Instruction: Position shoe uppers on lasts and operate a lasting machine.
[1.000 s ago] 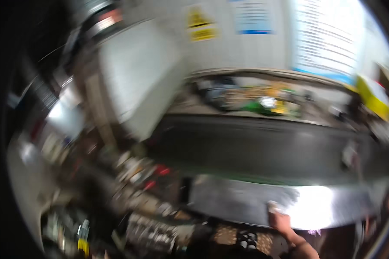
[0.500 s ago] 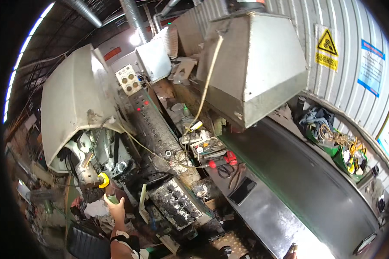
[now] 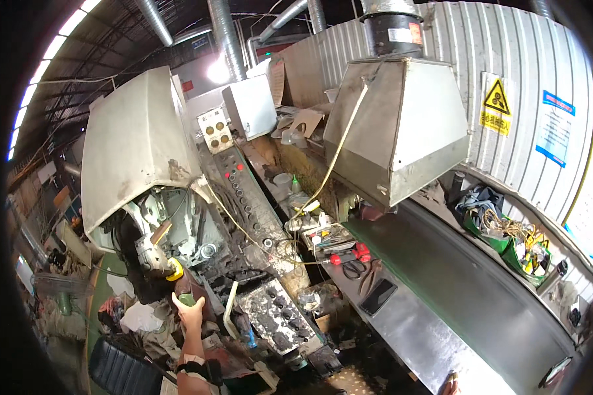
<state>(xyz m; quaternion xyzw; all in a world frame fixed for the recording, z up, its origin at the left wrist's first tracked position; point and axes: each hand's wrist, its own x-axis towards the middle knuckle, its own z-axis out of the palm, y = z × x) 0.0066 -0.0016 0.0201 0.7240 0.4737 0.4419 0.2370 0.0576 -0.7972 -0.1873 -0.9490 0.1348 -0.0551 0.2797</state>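
Observation:
My left hand [image 3: 190,313], with a dark band on its wrist, reaches in from the lower left. Its fingers curl round a small green object [image 3: 186,299] whose kind I cannot make out. Just beyond is a dark brown surface beside a yellow ring-shaped part [image 3: 174,269], below the machine's hooded opening [image 3: 145,158]. Only some fingertips of my right hand [image 3: 452,383] show at the bottom edge, over the bright metal tabletop [image 3: 418,336]; what they hold, if anything, is hidden.
A phone [image 3: 379,297] lies on the metal table near a red-handled tool [image 3: 350,255] and a tray of small tools [image 3: 328,237]. A dark conveyor belt [image 3: 468,276] runs to the right beneath a metal hood [image 3: 395,125]. A worn control panel [image 3: 277,316] stands right of my left arm.
The whole view has shifted, so the scene sits lower and farther right in the left part. My left hand keeps its hold on the green object beside the yellow part.

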